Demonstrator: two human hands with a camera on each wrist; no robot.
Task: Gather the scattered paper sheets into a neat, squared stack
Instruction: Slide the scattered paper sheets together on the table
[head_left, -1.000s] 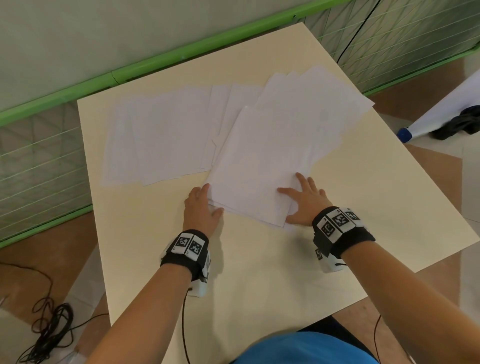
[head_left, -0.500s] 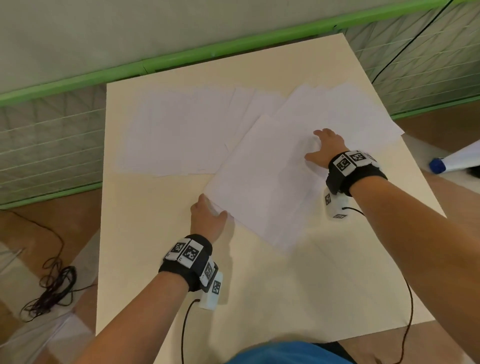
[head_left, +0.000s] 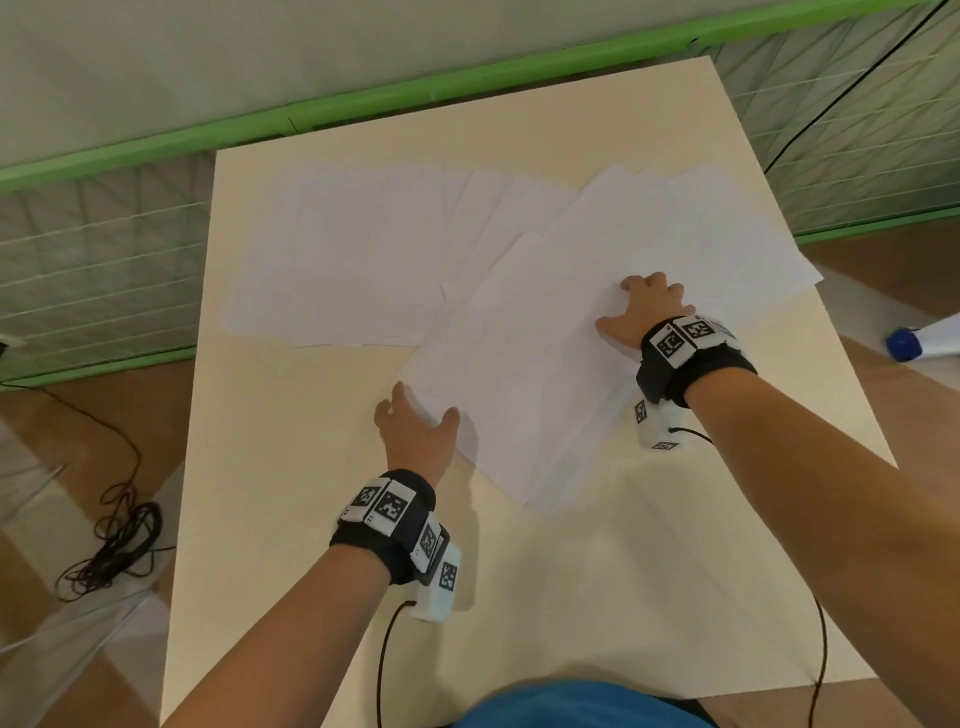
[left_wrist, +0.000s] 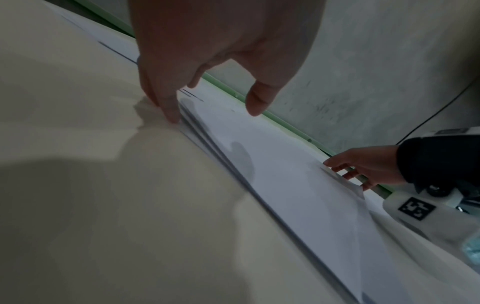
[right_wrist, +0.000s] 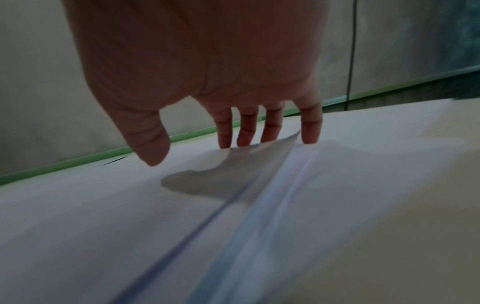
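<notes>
White paper sheets lie spread over a cream table (head_left: 519, 597). A flat group (head_left: 332, 260) covers the back left, a fan of sheets (head_left: 727, 244) lies at the back right, and a tilted pile (head_left: 519, 374) overlaps both in the middle. My left hand (head_left: 415, 415) touches the pile's near-left corner with straight fingers (left_wrist: 168, 111), its thumb (left_wrist: 257, 102) hovering above the paper. My right hand (head_left: 639, 301) rests at the pile's right side. There its straight fingers (right_wrist: 246, 133) stand behind a curled-up sheet corner (right_wrist: 283, 144), the thumb (right_wrist: 153, 148) clear of the paper.
A green rail (head_left: 363, 109) and wire mesh run behind and to the right of the table. Dark cables (head_left: 114, 551) lie coiled on the floor at the left. A white object with a blue cap (head_left: 904, 343) sits on the floor at the right.
My right hand left the pile's near edge and went forward to its right side, where a sheet corner now curls up. My left hand stayed at the near-left corner.
</notes>
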